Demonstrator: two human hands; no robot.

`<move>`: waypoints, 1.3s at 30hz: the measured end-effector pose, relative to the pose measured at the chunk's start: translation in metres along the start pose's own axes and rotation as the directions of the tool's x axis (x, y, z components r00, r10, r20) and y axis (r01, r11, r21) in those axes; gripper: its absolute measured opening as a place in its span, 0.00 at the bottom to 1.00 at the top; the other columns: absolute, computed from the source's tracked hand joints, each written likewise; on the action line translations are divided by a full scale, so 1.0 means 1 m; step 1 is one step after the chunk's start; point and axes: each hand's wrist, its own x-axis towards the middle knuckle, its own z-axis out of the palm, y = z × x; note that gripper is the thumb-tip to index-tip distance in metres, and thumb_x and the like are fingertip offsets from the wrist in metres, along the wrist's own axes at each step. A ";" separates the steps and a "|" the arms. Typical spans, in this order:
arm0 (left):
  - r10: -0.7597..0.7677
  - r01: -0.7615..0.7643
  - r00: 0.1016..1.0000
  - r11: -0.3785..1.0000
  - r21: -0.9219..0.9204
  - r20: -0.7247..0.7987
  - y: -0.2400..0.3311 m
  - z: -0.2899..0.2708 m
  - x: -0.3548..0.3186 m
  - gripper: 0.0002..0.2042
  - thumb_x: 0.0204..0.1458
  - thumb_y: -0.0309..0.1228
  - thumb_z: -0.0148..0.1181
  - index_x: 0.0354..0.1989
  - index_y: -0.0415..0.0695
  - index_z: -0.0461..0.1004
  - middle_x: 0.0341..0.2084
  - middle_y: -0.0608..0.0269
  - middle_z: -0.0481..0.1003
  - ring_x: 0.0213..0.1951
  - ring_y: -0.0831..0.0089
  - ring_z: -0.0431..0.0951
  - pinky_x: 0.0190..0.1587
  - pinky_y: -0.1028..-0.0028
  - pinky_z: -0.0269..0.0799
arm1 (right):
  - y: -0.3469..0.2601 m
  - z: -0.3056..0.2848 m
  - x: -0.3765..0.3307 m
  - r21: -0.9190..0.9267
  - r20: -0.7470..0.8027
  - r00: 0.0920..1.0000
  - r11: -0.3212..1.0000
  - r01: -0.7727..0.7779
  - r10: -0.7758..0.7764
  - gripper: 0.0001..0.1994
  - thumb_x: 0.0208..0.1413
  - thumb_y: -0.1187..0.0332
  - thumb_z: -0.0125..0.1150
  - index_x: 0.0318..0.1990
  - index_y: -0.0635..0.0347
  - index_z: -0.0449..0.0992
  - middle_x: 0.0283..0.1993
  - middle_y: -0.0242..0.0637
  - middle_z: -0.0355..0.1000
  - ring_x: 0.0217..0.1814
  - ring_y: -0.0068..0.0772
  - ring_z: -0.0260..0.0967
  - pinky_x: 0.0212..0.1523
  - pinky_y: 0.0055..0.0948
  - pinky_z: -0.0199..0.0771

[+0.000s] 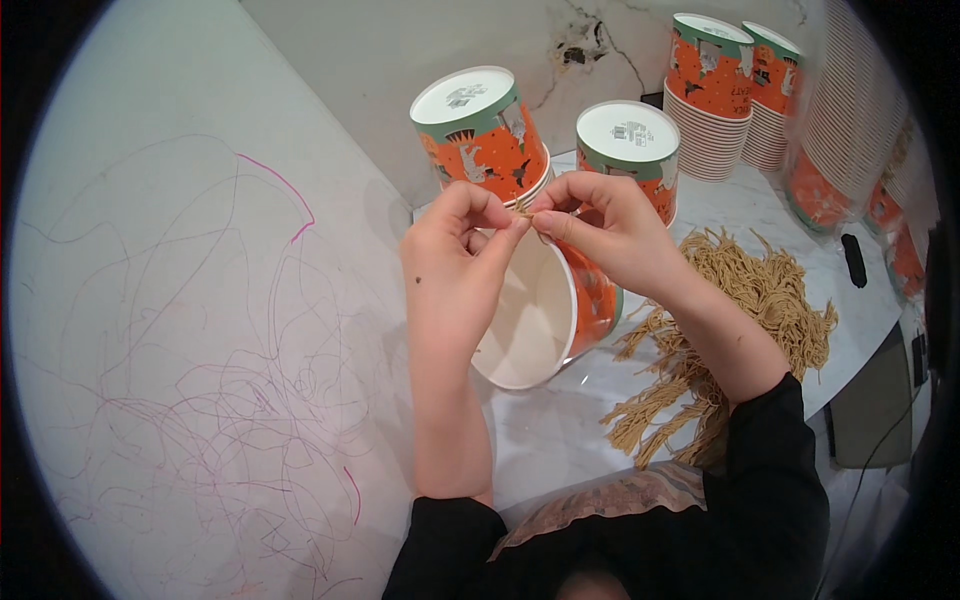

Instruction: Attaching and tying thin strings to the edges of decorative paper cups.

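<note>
A paper bucket point(597, 300), orange with a green base and white inside, lies on its side with its mouth turned toward me. Over its upper rim, my left hand point(450, 250) and my right hand point(625, 240) meet fingertip to fingertip. Each pinches a short bit of tan cord point(522, 211) between thumb and forefinger. Most of the cord is covered by the fingers, and whether it passes through the bucket's wall cannot be made out. Beside my right forearm lies a loose heap of tan cords point(765, 285), partly hidden under that arm.
Upside-down bucket stacks point(485, 155) point(630, 150) stand just behind my hands. Taller stacks point(710, 100) rise at the back right, near a plastic-wrapped stack point(845, 130). A small black object point(853, 261) lies at the marble table's right. A scribbled white surface point(230, 350) fills the left.
</note>
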 end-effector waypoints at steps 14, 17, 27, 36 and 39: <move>-0.029 0.030 0.996 0.999 -0.014 0.084 0.000 -0.001 0.000 0.05 0.52 0.20 0.63 0.32 0.36 0.72 0.25 0.69 0.74 0.21 0.88 0.66 0.25 0.82 0.61 | -0.012 -0.011 0.003 0.090 0.161 0.953 0.957 -0.274 0.258 0.07 0.65 0.66 0.62 0.43 0.59 0.76 0.36 0.23 0.73 0.37 0.11 0.67 0.40 0.16 0.68; -0.012 0.018 0.996 0.998 -0.059 0.092 -0.001 0.000 0.000 0.05 0.52 0.20 0.63 0.32 0.36 0.72 0.26 0.69 0.74 0.21 0.88 0.65 0.25 0.82 0.61 | -0.004 -0.012 0.004 0.185 0.181 0.949 0.938 -0.292 0.259 0.07 0.64 0.65 0.63 0.42 0.58 0.77 0.38 0.24 0.73 0.40 0.13 0.68 0.44 0.18 0.67; 0.003 -0.002 0.992 1.000 -0.009 0.124 -0.004 -0.009 0.000 0.05 0.50 0.21 0.64 0.33 0.38 0.75 0.34 0.67 0.72 0.22 0.87 0.63 0.27 0.81 0.62 | 0.002 -0.009 0.004 0.279 0.114 0.969 0.929 -0.244 0.220 0.09 0.61 0.65 0.66 0.38 0.61 0.80 0.46 0.28 0.74 0.47 0.18 0.70 0.54 0.24 0.67; -0.003 -0.030 0.984 0.983 0.182 0.179 0.002 -0.012 -0.001 0.10 0.48 0.31 0.72 0.32 0.38 0.80 0.33 0.67 0.70 0.23 0.85 0.63 0.27 0.80 0.62 | -0.010 -0.005 0.000 0.234 0.074 0.973 0.945 -0.228 0.217 0.08 0.60 0.67 0.67 0.37 0.62 0.80 0.53 0.32 0.71 0.45 0.17 0.71 0.49 0.21 0.71; -0.061 0.039 0.985 0.990 0.135 0.163 -0.001 -0.013 0.000 0.12 0.49 0.34 0.74 0.32 0.38 0.80 0.32 0.67 0.71 0.23 0.86 0.64 0.28 0.80 0.63 | -0.009 -0.003 -0.001 0.219 0.055 0.988 0.964 -0.152 0.144 0.07 0.58 0.69 0.68 0.36 0.63 0.80 0.56 0.34 0.68 0.45 0.17 0.72 0.50 0.22 0.72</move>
